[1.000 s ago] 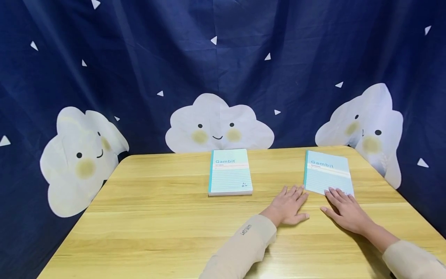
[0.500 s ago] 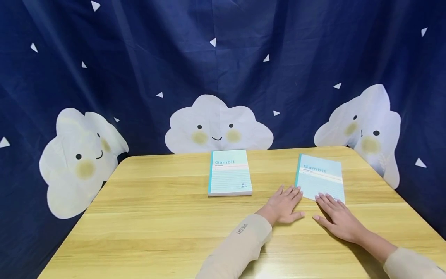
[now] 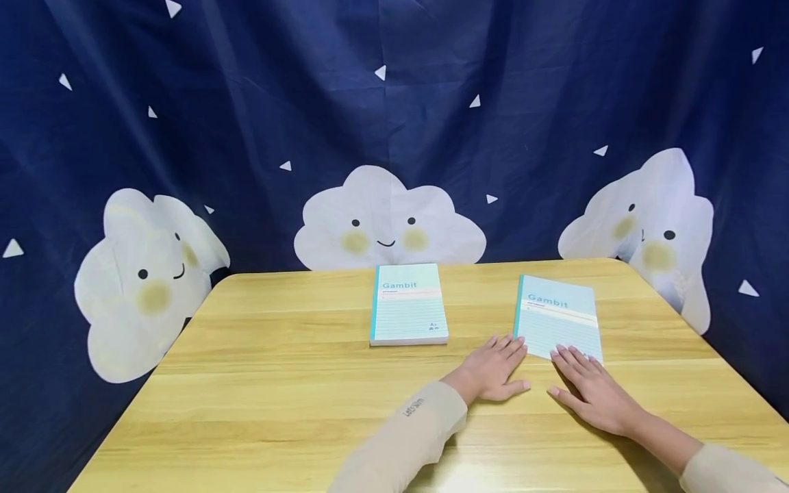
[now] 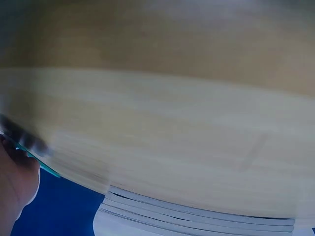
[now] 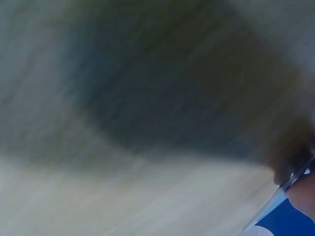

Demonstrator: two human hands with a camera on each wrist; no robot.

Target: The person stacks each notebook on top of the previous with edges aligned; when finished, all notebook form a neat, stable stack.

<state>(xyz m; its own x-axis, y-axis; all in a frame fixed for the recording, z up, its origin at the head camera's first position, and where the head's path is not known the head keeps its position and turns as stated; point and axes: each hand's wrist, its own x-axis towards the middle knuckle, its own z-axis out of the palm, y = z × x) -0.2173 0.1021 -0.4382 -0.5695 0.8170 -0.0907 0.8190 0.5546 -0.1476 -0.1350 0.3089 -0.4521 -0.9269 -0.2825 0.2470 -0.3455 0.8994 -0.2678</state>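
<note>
A light-blue Gambit notebook (image 3: 557,311) with a teal spine lies slightly turned on the right part of the table. My left hand (image 3: 493,370) lies flat, its fingertips at the notebook's lower left corner. Fingertips of my right hand (image 3: 594,394) rest on the lower right edge, fingers straight. To the left sits a thicker stack of the same notebooks (image 3: 409,308), squared up; several page edges of the stack (image 4: 197,216) show in the left wrist view. Only a blurred bit of my right hand (image 5: 302,194) appears at the right wrist view's edge.
The wooden table (image 3: 246,411) has a rounded far edge. Close behind it hangs a dark blue curtain (image 3: 246,103) with white clouds and small triangles. A strip of bare wood separates the stack from the single notebook.
The single notebook has slid left and a little towards me, nearer the stack. Both hands have moved left along with it. The stack has stayed in place.
</note>
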